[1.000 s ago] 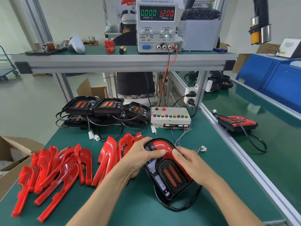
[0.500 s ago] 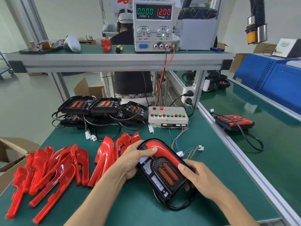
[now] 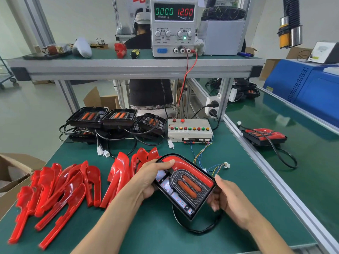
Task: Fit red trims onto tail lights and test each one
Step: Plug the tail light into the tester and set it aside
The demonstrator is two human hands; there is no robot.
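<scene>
left hand (image 3: 146,182) curled on upper-left edge of black tail light housing with curved red plastic trim (image 3: 185,184), frame centre | right hand (image 3: 231,200) gripping its lower-right corner | risk: trim unseated, lifts under uneven pressure; black cable (image 3: 194,230) snags.

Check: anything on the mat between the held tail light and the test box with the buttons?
Only loose wires. The tail light, held by the left hand and right hand, sits just short of the test box; the box's coloured wires and a white plug lie across that gap.
</scene>
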